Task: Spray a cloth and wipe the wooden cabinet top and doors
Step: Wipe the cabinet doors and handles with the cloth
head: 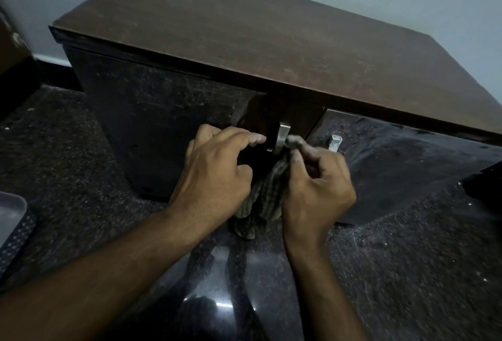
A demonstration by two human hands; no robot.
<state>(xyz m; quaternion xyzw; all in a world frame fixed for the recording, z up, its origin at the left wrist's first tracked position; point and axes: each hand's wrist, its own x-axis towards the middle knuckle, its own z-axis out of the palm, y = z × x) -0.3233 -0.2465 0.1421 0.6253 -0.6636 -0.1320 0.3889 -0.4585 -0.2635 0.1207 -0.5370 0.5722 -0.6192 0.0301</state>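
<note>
Soft, limp striped grey cloth [267, 194] is pinched by right hand [317, 191], bunched tip against left door's steel handle [282, 137]; left hand [214, 175] curled, apparently empty.

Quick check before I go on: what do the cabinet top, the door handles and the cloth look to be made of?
Cabinet top: brown wood or wood-look laminate, matte, with faint grain and dusty smears; which of the two, I cannot tell.
Door handles: apparently brushed metal, silvery with a dull sheen.
Cloth: woven fabric, striped or checked, soft and crumpled where the right hand pinches it.
</note>
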